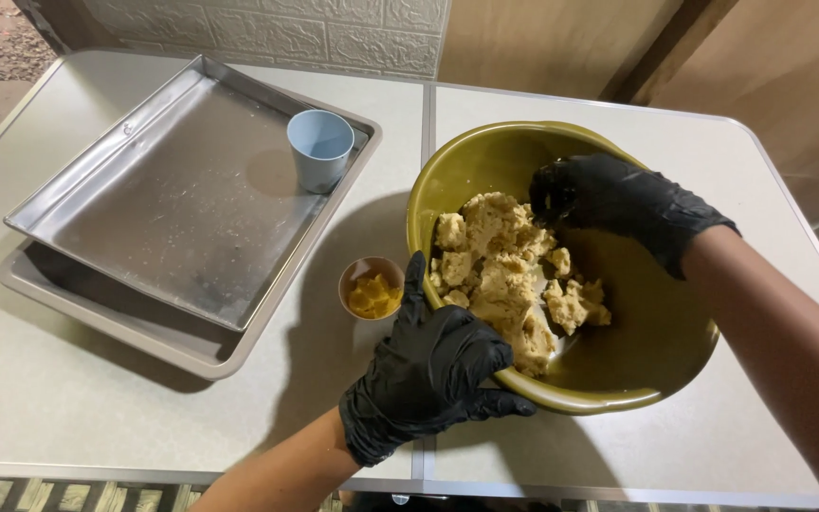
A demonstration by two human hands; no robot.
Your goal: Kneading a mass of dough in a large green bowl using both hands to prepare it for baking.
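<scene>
1. Head view, counting first: I see one olive-green bowl [661, 365], two metal baking trays, one pale blue cup [319, 147], and one small dish [371, 286] of yellow pieces. Both my hands wear black gloves.
2. The bowl sits on the right half of the table [68, 398], tilted toward me, with many crumbly lumps of tan dough [504, 270] piled against its left inner wall.
3. My left hand [428, 374] grips the bowl's near rim, fingers curled over the edge and thumb pointing up along the outside.
4. My right hand [613, 199] reaches inside the bowl from the far side, fingers bent down and touching the top of the dough; I cannot tell whether they pinch any of it.
5. The upper tray [172, 204] lies askew on the lower tray [135, 327], at the left, well apart from the bowl.
6. The blue cup stands upright in the upper tray's far right corner.
7. The small dish sits between the trays and the bowl, just beside my left thumb.
</scene>
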